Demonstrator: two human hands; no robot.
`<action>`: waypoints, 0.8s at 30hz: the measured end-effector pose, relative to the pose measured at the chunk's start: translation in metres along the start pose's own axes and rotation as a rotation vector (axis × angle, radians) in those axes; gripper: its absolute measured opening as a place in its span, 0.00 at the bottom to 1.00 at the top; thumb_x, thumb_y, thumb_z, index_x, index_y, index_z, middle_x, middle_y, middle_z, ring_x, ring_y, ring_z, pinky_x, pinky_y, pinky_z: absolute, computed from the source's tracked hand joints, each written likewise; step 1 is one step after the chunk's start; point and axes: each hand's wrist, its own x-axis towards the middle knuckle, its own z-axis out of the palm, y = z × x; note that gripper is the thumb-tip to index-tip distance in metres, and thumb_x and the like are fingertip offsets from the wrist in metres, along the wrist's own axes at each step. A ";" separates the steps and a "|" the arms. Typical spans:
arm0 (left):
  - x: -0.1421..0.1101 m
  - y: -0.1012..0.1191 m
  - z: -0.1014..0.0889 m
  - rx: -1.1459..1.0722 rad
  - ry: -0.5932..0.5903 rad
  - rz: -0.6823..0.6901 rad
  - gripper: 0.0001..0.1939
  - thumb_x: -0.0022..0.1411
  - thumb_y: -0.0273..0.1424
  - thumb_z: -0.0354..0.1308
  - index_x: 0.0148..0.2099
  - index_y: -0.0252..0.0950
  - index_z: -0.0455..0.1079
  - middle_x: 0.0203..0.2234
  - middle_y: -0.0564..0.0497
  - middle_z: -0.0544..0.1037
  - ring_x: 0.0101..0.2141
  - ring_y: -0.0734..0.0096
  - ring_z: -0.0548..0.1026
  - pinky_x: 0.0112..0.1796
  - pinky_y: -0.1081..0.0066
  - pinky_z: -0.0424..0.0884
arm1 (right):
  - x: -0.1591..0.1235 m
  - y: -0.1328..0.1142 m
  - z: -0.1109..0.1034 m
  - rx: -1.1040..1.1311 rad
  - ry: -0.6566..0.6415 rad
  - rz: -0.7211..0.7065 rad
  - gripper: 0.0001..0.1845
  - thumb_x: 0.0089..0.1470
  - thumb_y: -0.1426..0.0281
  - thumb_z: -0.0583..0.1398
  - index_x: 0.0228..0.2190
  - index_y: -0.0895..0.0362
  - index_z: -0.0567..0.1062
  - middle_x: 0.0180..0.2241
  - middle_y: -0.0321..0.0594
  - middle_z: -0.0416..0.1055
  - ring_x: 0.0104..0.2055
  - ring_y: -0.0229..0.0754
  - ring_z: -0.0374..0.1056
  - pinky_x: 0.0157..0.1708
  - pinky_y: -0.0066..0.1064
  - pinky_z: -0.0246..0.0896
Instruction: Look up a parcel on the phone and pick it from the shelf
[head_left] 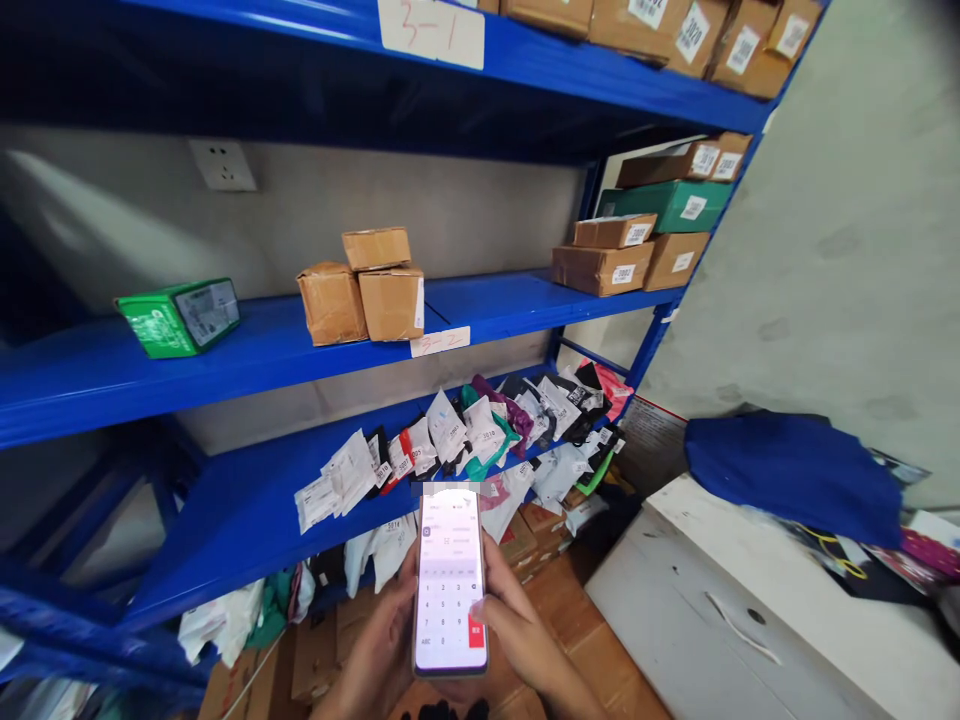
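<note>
A smartphone point(442, 590) with a lit screen and a number keypad is held upright between my two hands, low in the middle of the head view. My left hand point(391, 615) wraps round its left edge, the fingers partly hidden behind it. Along the right edge my right hand point(510, 625) grips it too, with the thumb over the red key at the lower right of the screen. Just beyond the phone, a row of labelled parcel bags point(450, 430) lies on the lower blue shelf point(225, 500).
On the middle shelf point(270, 370) stand a green box point(180, 318), brown cartons point(390, 300) and a labelled stack point(607, 268). More cartons point(690, 35) sit on top. To the right is a white cabinet point(720, 600) with dark blue cloth point(787, 470) on it. Cartons point(577, 620) lie below.
</note>
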 end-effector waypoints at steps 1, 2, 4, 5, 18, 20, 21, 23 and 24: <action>-0.003 0.003 0.001 0.000 -0.021 0.010 0.43 0.56 0.37 0.57 0.68 0.52 0.38 0.57 0.49 0.69 0.52 0.47 0.70 0.41 0.57 0.74 | 0.000 -0.002 0.001 -0.009 -0.012 0.012 0.35 0.37 0.72 0.57 0.52 0.48 0.66 0.48 0.32 0.72 0.48 0.48 0.66 0.45 0.35 0.59; -0.005 0.006 0.002 0.001 -0.046 0.016 0.47 0.53 0.32 0.57 0.68 0.52 0.36 0.56 0.49 0.70 0.51 0.48 0.71 0.41 0.58 0.74 | 0.000 -0.003 0.003 -0.010 -0.019 0.018 0.37 0.38 0.71 0.57 0.54 0.48 0.65 0.48 0.33 0.72 0.47 0.48 0.66 0.43 0.35 0.59; -0.010 0.013 0.005 0.008 -0.089 0.006 0.55 0.42 0.22 0.54 0.68 0.50 0.33 0.56 0.50 0.70 0.50 0.51 0.72 0.43 0.60 0.72 | 0.001 -0.003 0.007 -0.019 0.002 0.014 0.39 0.36 0.70 0.57 0.55 0.50 0.63 0.48 0.35 0.72 0.46 0.49 0.65 0.44 0.36 0.58; -0.012 0.016 0.006 0.021 -0.098 -0.011 0.58 0.38 0.19 0.53 0.68 0.50 0.31 0.57 0.50 0.69 0.49 0.52 0.72 0.44 0.61 0.72 | 0.002 -0.002 0.009 -0.032 0.023 0.008 0.39 0.36 0.70 0.56 0.55 0.51 0.64 0.48 0.35 0.72 0.47 0.50 0.64 0.45 0.37 0.57; -0.015 0.026 -0.004 0.184 -0.068 -0.030 0.58 0.40 0.21 0.53 0.68 0.50 0.26 0.63 0.48 0.59 0.49 0.45 0.70 0.32 0.62 0.75 | 0.012 -0.003 0.029 -0.080 0.099 -0.004 0.29 0.43 0.67 0.58 0.50 0.53 0.66 0.43 0.36 0.73 0.43 0.48 0.66 0.43 0.36 0.59; -0.016 0.032 0.001 0.136 -0.088 -0.035 0.60 0.39 0.21 0.52 0.67 0.50 0.21 0.64 0.48 0.57 0.51 0.45 0.69 0.34 0.60 0.76 | 0.013 -0.002 0.030 -0.097 0.113 -0.007 0.27 0.44 0.66 0.58 0.49 0.53 0.66 0.44 0.37 0.73 0.45 0.49 0.65 0.45 0.37 0.58; -0.017 0.035 0.002 0.128 -0.093 -0.031 0.61 0.38 0.21 0.52 0.67 0.50 0.18 0.65 0.48 0.54 0.52 0.44 0.68 0.34 0.60 0.76 | 0.014 -0.002 0.030 -0.097 0.122 -0.005 0.27 0.45 0.65 0.58 0.49 0.53 0.66 0.44 0.36 0.73 0.44 0.48 0.65 0.45 0.37 0.57; -0.017 0.039 0.005 0.136 -0.104 -0.031 0.62 0.38 0.21 0.51 0.65 0.51 0.14 0.67 0.48 0.50 0.53 0.41 0.67 0.32 0.59 0.77 | 0.015 -0.001 0.030 -0.089 0.144 -0.002 0.26 0.45 0.64 0.58 0.49 0.53 0.66 0.42 0.36 0.73 0.42 0.47 0.65 0.45 0.36 0.57; -0.017 0.040 0.006 0.142 -0.110 -0.034 0.62 0.38 0.21 0.51 0.65 0.52 0.13 0.67 0.48 0.49 0.53 0.40 0.67 0.31 0.58 0.77 | 0.016 -0.001 0.030 -0.081 0.154 -0.002 0.26 0.46 0.64 0.59 0.49 0.52 0.67 0.42 0.35 0.73 0.42 0.47 0.65 0.45 0.36 0.58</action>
